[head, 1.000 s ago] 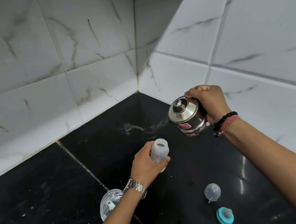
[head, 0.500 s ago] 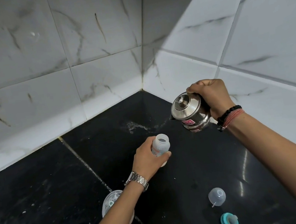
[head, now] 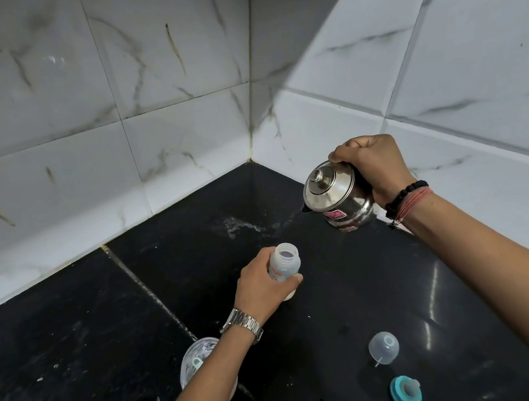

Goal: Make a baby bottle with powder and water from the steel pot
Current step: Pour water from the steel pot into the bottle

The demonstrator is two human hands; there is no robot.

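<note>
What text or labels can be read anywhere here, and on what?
Nothing can be read.
Steel pot in the right hand: red sticker with pale marks, too blurred to read.
Baby bottle in the left hand: faint print on its side, too small to read.

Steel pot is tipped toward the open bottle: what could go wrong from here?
The steel pot in the right hand has its spout off to the side of the narrow-mouthed bottle, so water may hit the counter. Its lid looks unrestrained and might slip. The left hand could get splashed.
</note>
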